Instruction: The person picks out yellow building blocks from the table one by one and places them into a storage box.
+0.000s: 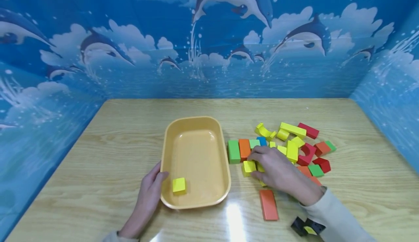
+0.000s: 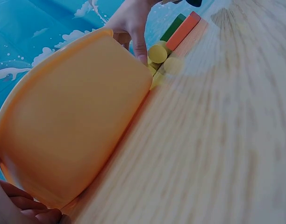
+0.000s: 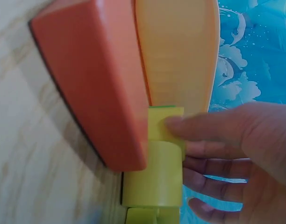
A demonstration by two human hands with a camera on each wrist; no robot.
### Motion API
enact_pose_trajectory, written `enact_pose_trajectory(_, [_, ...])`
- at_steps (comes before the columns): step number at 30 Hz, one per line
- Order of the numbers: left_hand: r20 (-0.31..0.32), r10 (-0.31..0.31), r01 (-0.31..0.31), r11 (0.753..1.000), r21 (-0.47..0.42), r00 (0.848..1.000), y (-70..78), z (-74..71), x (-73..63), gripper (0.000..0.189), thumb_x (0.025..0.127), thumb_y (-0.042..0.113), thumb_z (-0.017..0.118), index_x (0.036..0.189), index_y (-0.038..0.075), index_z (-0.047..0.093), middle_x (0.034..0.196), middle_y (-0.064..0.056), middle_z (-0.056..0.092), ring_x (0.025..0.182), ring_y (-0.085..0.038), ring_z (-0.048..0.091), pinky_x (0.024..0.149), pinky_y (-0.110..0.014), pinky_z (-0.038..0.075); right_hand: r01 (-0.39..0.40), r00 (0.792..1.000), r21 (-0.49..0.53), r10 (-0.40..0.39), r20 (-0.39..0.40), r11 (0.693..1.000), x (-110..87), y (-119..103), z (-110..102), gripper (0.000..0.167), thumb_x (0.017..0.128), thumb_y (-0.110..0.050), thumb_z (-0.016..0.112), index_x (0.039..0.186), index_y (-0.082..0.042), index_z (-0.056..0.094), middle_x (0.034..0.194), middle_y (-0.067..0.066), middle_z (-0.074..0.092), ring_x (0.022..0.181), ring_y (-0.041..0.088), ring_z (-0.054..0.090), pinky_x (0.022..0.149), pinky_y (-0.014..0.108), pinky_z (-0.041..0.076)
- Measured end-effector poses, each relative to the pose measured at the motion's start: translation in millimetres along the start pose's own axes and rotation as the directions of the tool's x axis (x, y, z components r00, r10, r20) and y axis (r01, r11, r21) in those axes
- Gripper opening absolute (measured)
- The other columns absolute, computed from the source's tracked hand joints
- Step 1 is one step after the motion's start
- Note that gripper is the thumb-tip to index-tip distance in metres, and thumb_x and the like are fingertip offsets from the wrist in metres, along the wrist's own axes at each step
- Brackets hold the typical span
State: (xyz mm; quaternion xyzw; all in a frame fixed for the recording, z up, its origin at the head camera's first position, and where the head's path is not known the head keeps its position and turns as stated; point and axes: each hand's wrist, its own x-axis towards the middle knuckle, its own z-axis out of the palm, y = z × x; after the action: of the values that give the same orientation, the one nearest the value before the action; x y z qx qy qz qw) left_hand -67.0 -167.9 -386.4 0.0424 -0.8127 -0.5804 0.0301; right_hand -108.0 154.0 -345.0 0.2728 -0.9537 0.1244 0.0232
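Note:
A shallow tan tray (image 1: 196,151) sits on the table with one yellow cube (image 1: 179,185) in its near left part. My left hand (image 1: 148,189) grips the tray's left rim, the thumb over the edge and curled fingers low against the outer wall in the left wrist view. Right of the tray, my right hand (image 1: 276,167) pinches another yellow cube (image 1: 248,168), its thumb on the near face in the right wrist view. Beside that cube lies a yellow cylinder (image 3: 153,175). The palm hides several blocks in the head view.
Green (image 1: 234,151) and orange blocks (image 1: 244,149) stand beside the tray's right wall. Several yellow, red and green blocks spread farther right, including a red arch (image 1: 306,154). A flat red block (image 1: 269,205) lies nearer me. Dolphin-print cloth (image 1: 209,52) encloses the table.

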Motion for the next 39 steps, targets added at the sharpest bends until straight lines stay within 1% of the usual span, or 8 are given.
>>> enact_pose_trajectory(5, [0.007,-0.009,0.009,1.0,0.002,1.0,0.8,1.0,0.6,0.048,0.096,0.008,0.043,0.142,-0.007,0.04,0.142,-0.025,0.044,0.125,-0.037,0.049,0.103,-0.043,0.042,-0.03,0.995,0.062,0.036,-0.098,0.998,-1.5,-3,-8,0.038,0.07,-0.02,0.086,0.102,-0.006,0.072,0.099,0.004,0.069,0.085,0.018,0.063,0.072,0.033,0.058])
enact_pose_trajectory(9, [0.007,-0.005,0.005,1.0,0.016,1.0,1.6,0.9,1.0,0.049,0.095,0.008,0.043,0.142,-0.007,0.04,0.142,-0.025,0.044,0.126,-0.037,0.049,0.104,-0.044,0.042,-0.06,0.978,0.212,0.1,-0.184,0.975,-3.3,-13,-15,0.036,0.073,-0.015,0.084,0.104,-0.007,0.07,0.096,0.002,0.069,0.079,0.015,0.063,0.067,0.03,0.058])
enact_pose_trajectory(15, [0.007,0.0,0.0,1.0,0.023,1.0,3.0,1.4,1.1,0.049,0.095,0.008,0.043,0.142,-0.007,0.04,0.142,-0.025,0.044,0.127,-0.037,0.047,0.105,-0.045,0.04,0.082,0.962,0.384,0.028,-0.273,0.92,-5.8,-37,-11,0.035,0.074,-0.01,0.083,0.106,-0.008,0.068,0.09,-0.007,0.062,0.076,0.011,0.057,0.066,0.027,0.056])
enact_pose_trajectory(19, [0.008,-0.013,0.013,1.0,0.026,1.0,2.8,2.0,2.2,0.049,0.095,0.009,0.043,0.142,-0.007,0.04,0.143,-0.025,0.044,0.128,-0.037,0.047,0.106,-0.044,0.039,0.168,0.954,0.371,-0.056,-0.295,0.913,-3.1,-50,-4,0.036,0.075,-0.012,0.082,0.108,-0.006,0.068,0.094,-0.005,0.064,0.074,0.009,0.055,0.063,0.022,0.053])
enact_pose_trajectory(23, [0.01,-0.03,0.03,0.999,0.019,0.999,2.2,1.9,1.3,0.05,0.095,0.009,0.043,0.142,-0.007,0.039,0.143,-0.024,0.043,0.128,-0.037,0.046,0.105,-0.043,0.04,0.229,0.943,0.264,-0.147,-0.297,0.937,4.4,-64,2,0.037,0.076,-0.018,0.081,0.109,-0.006,0.069,0.098,0.0,0.069,0.081,0.01,0.06,0.07,0.023,0.055])
enact_pose_trajectory(29, [0.0,-0.031,0.031,1.0,0.002,1.0,0.8,1.0,-1.7,0.05,0.095,0.009,0.043,0.142,-0.007,0.04,0.142,-0.025,0.044,0.127,-0.036,0.048,0.104,-0.04,0.041,0.276,0.948,0.16,-0.241,-0.207,0.948,15.5,-85,12,0.04,0.079,-0.025,0.078,0.113,-0.008,0.065,0.1,0.0,0.069,0.091,0.013,0.06,0.081,0.032,0.05])
enact_pose_trajectory(33, [0.004,-0.019,0.019,1.0,-0.004,1.0,0.4,1.2,-2.0,0.049,0.095,0.008,0.042,0.142,-0.008,0.039,0.141,-0.026,0.045,0.126,-0.037,0.048,0.104,-0.04,0.041,0.265,0.958,0.174,-0.239,-0.156,0.948,19.0,-91,21,0.027,0.08,-0.024,0.077,0.1,-0.012,0.063,0.084,-0.006,0.064,0.077,0.008,0.052,0.077,0.028,0.046])
enact_pose_trajectory(39, [0.011,-0.025,0.025,1.0,0.015,1.0,1.9,0.2,-1.0,0.05,0.095,0.008,0.042,0.142,-0.007,0.038,0.143,-0.026,0.043,0.128,-0.036,0.046,0.105,-0.042,0.04,0.331,0.931,0.134,-0.299,-0.211,0.934,21.8,-90,30,0.008,0.081,-0.016,0.073,0.078,-0.017,0.066,0.07,-0.012,0.061,0.066,0.005,0.048,0.072,0.025,0.045])
